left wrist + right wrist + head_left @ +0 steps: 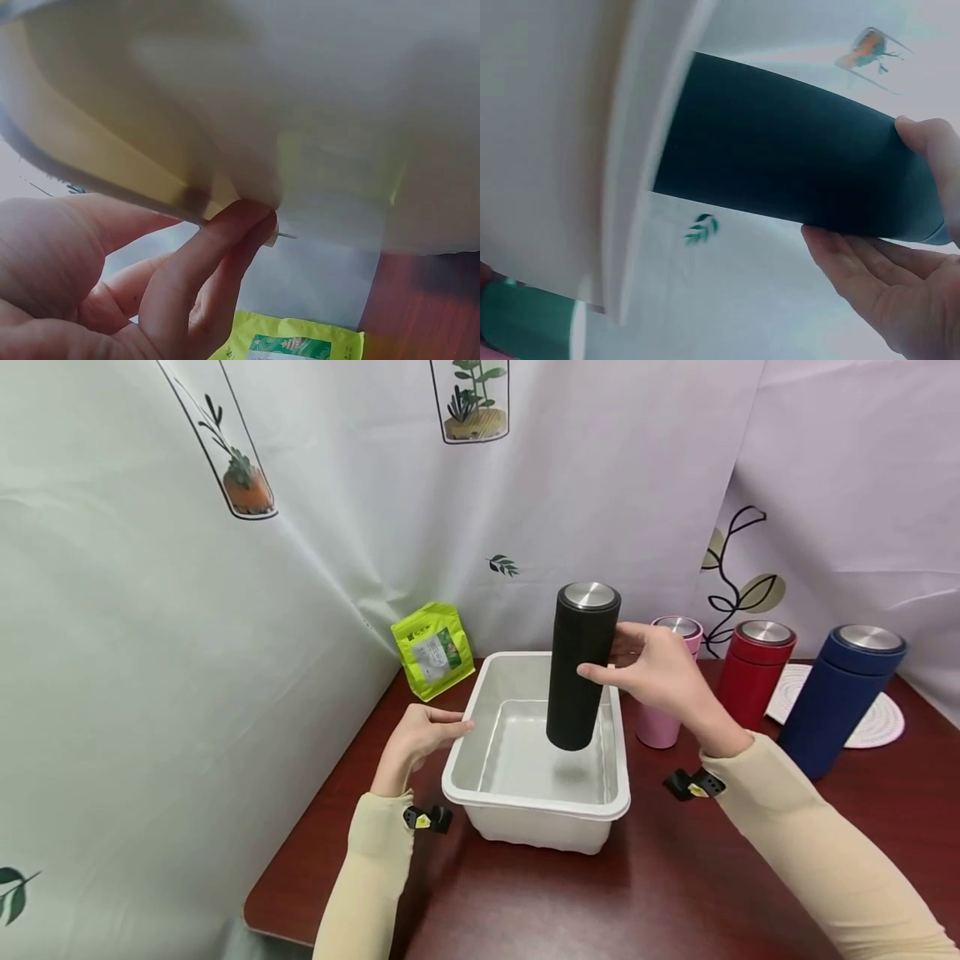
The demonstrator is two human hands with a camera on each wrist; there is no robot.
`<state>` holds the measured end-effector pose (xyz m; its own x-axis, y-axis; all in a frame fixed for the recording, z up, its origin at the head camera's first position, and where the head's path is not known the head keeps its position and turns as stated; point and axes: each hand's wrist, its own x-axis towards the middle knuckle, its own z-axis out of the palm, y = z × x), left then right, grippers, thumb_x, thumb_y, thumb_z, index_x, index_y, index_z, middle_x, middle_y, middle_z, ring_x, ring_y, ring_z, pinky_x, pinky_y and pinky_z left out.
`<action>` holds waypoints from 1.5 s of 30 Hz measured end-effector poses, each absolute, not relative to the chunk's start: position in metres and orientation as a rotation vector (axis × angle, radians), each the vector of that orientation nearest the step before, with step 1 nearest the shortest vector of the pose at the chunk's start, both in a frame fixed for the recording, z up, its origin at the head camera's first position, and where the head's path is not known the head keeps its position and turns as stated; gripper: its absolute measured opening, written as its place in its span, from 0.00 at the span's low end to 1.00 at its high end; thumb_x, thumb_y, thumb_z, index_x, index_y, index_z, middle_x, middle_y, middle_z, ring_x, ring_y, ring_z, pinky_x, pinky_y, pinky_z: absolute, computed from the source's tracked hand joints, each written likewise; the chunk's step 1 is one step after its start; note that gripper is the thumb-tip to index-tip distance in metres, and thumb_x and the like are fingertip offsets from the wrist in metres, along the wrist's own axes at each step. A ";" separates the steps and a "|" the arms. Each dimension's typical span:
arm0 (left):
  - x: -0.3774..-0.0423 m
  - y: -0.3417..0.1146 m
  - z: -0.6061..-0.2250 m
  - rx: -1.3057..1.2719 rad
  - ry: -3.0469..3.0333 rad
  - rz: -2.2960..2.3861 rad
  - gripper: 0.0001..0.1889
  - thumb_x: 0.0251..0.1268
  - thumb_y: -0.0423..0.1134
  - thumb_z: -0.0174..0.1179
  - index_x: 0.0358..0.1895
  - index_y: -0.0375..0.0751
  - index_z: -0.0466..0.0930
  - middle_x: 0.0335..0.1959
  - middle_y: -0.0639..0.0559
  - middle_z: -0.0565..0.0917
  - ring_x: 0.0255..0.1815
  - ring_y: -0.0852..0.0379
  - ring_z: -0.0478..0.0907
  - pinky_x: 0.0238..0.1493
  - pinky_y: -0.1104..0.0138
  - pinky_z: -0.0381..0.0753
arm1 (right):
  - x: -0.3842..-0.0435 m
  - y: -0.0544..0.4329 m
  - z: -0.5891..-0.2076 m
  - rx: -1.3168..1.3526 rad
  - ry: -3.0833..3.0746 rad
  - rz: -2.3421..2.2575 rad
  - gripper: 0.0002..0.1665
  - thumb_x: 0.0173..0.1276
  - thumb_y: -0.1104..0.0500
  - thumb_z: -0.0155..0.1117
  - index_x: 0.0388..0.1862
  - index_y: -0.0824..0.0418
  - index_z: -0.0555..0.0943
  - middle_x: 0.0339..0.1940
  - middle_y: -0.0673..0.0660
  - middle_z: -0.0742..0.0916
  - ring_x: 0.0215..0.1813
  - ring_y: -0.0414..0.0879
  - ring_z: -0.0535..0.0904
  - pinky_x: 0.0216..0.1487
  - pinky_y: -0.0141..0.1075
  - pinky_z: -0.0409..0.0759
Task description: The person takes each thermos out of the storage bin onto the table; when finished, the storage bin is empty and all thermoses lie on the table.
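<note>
My right hand (656, 672) grips a black thermos flask (576, 693) with a silver lid top, thumb on one side and fingers on the other. The flask stands almost upright over the inside of a white plastic basin (540, 807), its lower end below rim height. In the right wrist view the basin wall hides that lower end. At the basin's left rim, my left hand (423, 739) pinches the edge between thumb and fingers. The left wrist view shows its fingertips (251, 217) under the rim.
Right of the basin stand a pink flask (658, 727), a red flask (753, 681) and a blue flask (840, 702). A round white mat (881, 722) lies behind the blue one. At the back left is a bright green pouch (432, 652). A patterned cloth backs the dark red table (525, 910).
</note>
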<state>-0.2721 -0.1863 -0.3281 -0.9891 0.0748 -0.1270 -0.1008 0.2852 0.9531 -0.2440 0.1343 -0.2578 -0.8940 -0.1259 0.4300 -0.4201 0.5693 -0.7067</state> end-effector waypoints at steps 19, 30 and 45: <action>-0.273 -0.185 -0.325 -0.034 2.402 1.785 0.19 0.59 0.31 0.69 0.52 0.25 0.81 0.46 0.33 0.85 0.42 0.47 0.86 0.44 0.58 0.87 | -0.204 0.161 -0.221 0.456 -2.255 1.362 0.28 0.52 0.57 0.80 0.54 0.56 0.84 0.36 0.42 0.88 0.38 0.33 0.86 0.41 0.23 0.83; -0.276 -0.187 -0.327 -0.046 2.404 1.767 0.20 0.57 0.33 0.70 0.52 0.26 0.82 0.46 0.33 0.85 0.38 0.52 0.87 0.44 0.59 0.87 | -0.195 0.189 -0.218 0.316 -2.267 1.324 0.28 0.52 0.57 0.80 0.54 0.53 0.84 0.33 0.35 0.88 0.34 0.30 0.85 0.36 0.18 0.80; -0.275 -0.187 -0.325 -0.041 2.435 1.726 0.21 0.58 0.33 0.70 0.53 0.27 0.81 0.48 0.33 0.84 0.39 0.54 0.86 0.45 0.59 0.87 | -0.183 0.232 -0.234 0.125 -2.369 1.233 0.28 0.52 0.52 0.80 0.54 0.50 0.84 0.28 0.28 0.86 0.33 0.24 0.83 0.34 0.15 0.74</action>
<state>-0.2754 -0.1867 -0.3253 -0.9873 0.0680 -0.1434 -0.1128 0.3349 0.9355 -0.1834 0.2320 -0.2339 -0.8882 0.1298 0.4407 -0.2866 0.5932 -0.7523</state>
